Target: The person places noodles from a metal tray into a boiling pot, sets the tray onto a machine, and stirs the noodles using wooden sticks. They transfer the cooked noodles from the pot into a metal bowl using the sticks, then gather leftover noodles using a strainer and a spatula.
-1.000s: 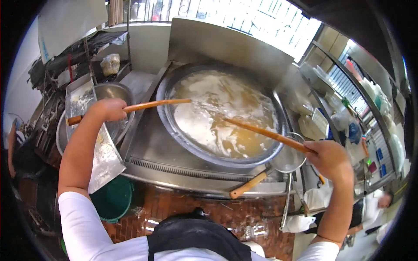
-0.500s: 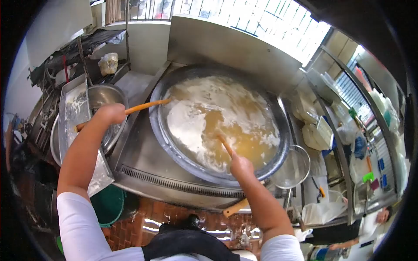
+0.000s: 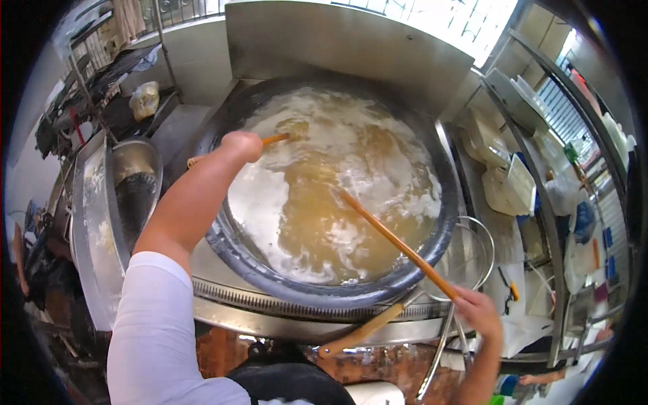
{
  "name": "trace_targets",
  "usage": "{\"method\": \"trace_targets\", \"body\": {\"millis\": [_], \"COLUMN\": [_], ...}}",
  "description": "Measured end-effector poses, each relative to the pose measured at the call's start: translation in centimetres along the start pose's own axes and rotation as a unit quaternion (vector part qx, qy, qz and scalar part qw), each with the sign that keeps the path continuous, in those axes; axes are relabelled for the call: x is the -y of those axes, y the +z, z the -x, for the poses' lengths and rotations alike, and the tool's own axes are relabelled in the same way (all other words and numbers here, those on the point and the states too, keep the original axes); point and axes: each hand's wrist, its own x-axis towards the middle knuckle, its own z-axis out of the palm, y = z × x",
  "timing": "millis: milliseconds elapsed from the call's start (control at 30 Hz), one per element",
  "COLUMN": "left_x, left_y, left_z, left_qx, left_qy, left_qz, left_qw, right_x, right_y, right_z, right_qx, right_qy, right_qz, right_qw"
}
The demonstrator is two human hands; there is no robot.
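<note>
My left hand (image 3: 243, 146) is closed round a wooden stick (image 3: 275, 139) over the left part of a large round pot (image 3: 324, 297). The stick's tip reaches into the cloudy, foamy liquid (image 3: 317, 196). Near the pot's lower right edge, my right hand (image 3: 476, 309) grips the end of a second long wooden stick (image 3: 398, 243), which slants up and left into the middle of the liquid. A wooden-handled strainer (image 3: 466, 260) lies beside the pot, its handle (image 3: 361, 332) crossing the stove's front edge.
A metal tray (image 3: 98, 229) with white residue and a metal bowl (image 3: 135, 182) stand at the left. Shelves with white plastic containers (image 3: 509, 185) line the right side. A wet brick floor (image 3: 385, 364) shows below the stove. Another person's hand (image 3: 540, 378) is at the lower right.
My left hand has moved right and over the pot with its stick. My right hand swung left to the pot, then back to the lower right. The view has shifted closer to the pot.
</note>
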Motion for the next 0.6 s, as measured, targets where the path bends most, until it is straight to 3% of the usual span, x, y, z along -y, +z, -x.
{"method": "trace_targets", "body": {"millis": [67,133,233,333,400,600], "left_x": [-2.2,-4.7,-8.2,-9.6,-9.6,-8.8], "left_y": [0.2,0.5,0.1,1.7,2.6,3.9], "left_z": [-1.6,-2.1,-0.6,0.0,1.2,4.5], "left_qx": [0.002,-0.019,-0.001,-0.033,-0.047,-0.043], "left_qy": [0.017,0.014,0.044,0.062,0.079,0.080], "left_qz": [0.011,0.030,0.002,-0.029,-0.034,-0.040], "left_qw": [1.000,0.999,0.999,0.997,0.995,0.995], "right_x": [1.9,2.6,5.7,6.1,4.7,8.0], "right_y": [-5.1,-7.8,-7.6,-6.1,-3.5,8.3], "right_z": [7.6,12.8,13.6,8.1,1.9,-13.7], "right_qx": [-0.071,-0.113,-0.159,-0.127,-0.125,-0.184], "right_qy": [0.098,0.118,0.139,0.045,-0.037,-0.075], "right_qz": [0.025,0.025,0.124,0.290,0.411,0.436], "right_qw": [0.992,0.986,0.970,0.947,0.902,0.877]}}
